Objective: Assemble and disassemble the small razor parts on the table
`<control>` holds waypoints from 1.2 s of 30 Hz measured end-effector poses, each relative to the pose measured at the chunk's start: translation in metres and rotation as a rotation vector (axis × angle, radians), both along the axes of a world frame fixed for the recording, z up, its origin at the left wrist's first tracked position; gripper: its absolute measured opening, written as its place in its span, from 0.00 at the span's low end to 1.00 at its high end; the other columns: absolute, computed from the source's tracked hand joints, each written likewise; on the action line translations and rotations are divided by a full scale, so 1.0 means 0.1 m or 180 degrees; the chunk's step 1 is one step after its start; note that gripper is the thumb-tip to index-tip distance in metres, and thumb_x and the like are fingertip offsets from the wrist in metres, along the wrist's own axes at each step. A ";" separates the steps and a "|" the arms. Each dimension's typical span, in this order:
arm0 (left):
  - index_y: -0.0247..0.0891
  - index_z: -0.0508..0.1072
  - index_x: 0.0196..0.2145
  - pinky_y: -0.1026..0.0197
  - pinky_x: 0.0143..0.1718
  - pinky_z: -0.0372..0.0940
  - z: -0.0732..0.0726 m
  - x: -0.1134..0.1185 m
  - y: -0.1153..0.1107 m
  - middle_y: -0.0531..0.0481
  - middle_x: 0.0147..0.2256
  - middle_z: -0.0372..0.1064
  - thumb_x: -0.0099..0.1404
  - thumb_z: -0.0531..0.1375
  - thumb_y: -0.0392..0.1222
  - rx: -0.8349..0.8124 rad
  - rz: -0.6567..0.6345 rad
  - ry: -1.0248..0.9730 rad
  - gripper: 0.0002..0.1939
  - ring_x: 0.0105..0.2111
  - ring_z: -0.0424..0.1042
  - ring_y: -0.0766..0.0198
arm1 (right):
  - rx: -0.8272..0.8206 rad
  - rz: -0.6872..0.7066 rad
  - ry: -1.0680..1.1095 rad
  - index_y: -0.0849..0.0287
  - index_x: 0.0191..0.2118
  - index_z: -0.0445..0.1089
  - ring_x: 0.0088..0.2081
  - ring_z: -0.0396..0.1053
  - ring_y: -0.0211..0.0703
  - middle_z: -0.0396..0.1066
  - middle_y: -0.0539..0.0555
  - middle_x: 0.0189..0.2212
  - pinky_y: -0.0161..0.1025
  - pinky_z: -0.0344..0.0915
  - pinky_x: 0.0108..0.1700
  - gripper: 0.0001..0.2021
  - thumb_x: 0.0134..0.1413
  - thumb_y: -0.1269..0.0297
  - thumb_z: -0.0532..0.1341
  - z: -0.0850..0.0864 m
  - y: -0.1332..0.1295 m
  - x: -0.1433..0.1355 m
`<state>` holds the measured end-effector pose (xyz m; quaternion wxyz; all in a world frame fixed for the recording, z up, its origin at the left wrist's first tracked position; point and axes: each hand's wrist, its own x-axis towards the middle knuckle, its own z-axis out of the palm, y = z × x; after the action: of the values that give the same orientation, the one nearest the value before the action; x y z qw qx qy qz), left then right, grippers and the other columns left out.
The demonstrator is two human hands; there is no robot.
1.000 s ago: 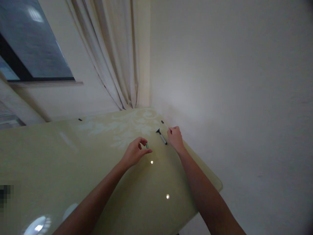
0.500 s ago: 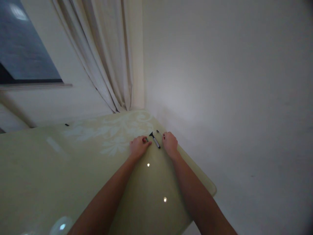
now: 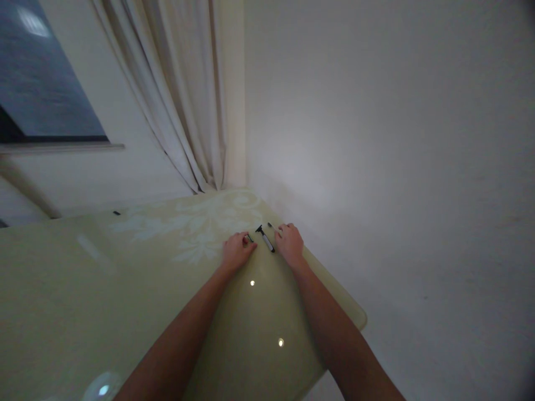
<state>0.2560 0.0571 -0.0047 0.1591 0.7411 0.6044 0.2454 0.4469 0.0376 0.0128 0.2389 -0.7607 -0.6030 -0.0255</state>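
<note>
A black and grey razor lies on the pale green table, between my two hands. My left hand is to its left, thumb and fingers curled round a small dark piece that shows at the fingertips. On the razor's right, my right hand has its fingers closed on a thin light stick with a dark tip, which looks like a toothbrush. Most of the stick's rear part is hidden by the hand.
A small black object lies near the table's back edge at the left. Behind the table hang beige curtains, beside a window. A plain wall borders the table on the right.
The view has shifted very slightly. My left fingers have moved a little, so more of the small dark piece shows. The razor lies as before.
</note>
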 end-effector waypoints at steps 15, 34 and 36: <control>0.37 0.80 0.47 0.56 0.46 0.66 0.03 -0.08 -0.02 0.43 0.42 0.76 0.63 0.65 0.48 0.0080 -0.0184 -0.0157 0.18 0.42 0.75 0.56 | 0.0083 0.0334 -0.0205 0.60 0.43 0.80 0.49 0.70 0.52 0.75 0.63 0.45 0.41 0.62 0.49 0.14 0.68 0.57 0.60 0.04 -0.06 -0.12; 0.43 0.79 0.47 0.51 0.51 0.66 -0.12 -2.36 -0.67 0.45 0.46 0.76 0.65 0.57 0.55 0.0482 0.0152 0.0255 0.20 0.46 0.75 0.52 | -0.0269 0.2069 0.0707 0.58 0.37 0.71 0.33 0.69 0.40 0.75 0.50 0.31 0.34 0.56 0.36 0.05 0.54 0.72 0.65 -0.02 -0.17 -1.42; 0.41 0.77 0.50 0.51 0.51 0.66 -0.10 -2.32 -0.66 0.44 0.45 0.76 0.63 0.57 0.53 0.0479 0.0197 0.0241 0.22 0.45 0.74 0.52 | -0.0308 0.2087 0.0750 0.57 0.35 0.71 0.33 0.68 0.41 0.74 0.51 0.30 0.35 0.56 0.35 0.05 0.53 0.71 0.66 -0.03 -0.16 -1.73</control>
<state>0.0237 -0.0085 -0.0151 0.0723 0.7407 0.6124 0.2667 0.2735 0.0217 0.0097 0.2659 -0.5347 -0.7840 0.1692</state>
